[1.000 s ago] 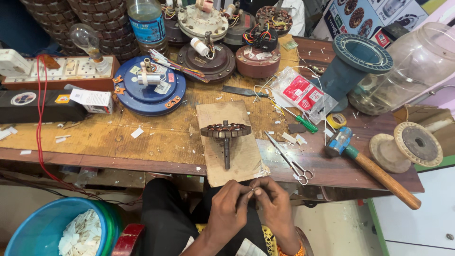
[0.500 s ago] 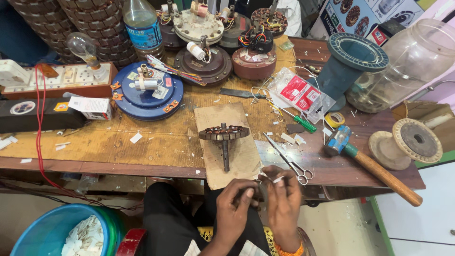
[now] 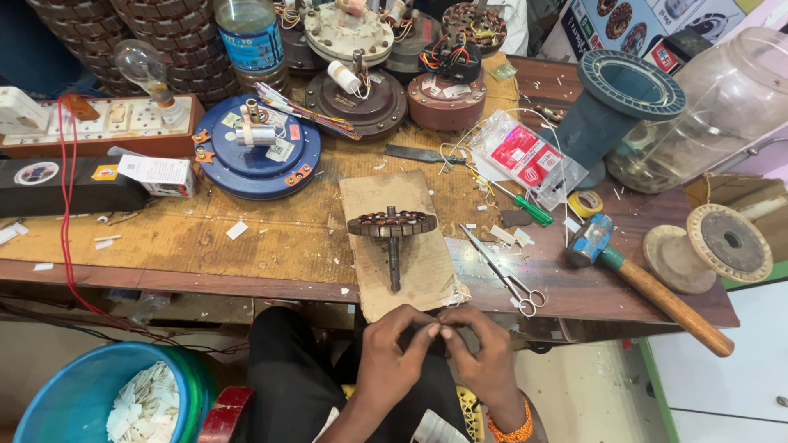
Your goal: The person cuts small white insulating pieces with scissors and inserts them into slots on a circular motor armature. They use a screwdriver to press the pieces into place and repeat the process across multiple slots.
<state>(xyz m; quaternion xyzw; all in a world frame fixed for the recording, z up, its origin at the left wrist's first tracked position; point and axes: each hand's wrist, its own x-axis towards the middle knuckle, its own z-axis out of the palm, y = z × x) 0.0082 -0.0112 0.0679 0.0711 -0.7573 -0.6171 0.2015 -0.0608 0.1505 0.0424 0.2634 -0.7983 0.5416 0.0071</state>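
Note:
My left hand and my right hand meet just below the workbench's front edge, fingertips pinched together on something small that I cannot make out. Directly above them a fan stator with copper windings on a steel shaft lies on a cardboard sheet that overhangs the wooden bench. Steel scissors rest to the right of the cardboard, close to my right hand.
A hammer with a blue head, a green screwdriver, a tape roll, an empty spool and a glass jar lie right. Fan motor parts and a switchboard with a bulb crowd the back. A blue bucket sits lower left.
Both hands stayed together at the bench edge, fingers shifting slightly on the small item. The view has tilted a little; the bench objects have not moved.

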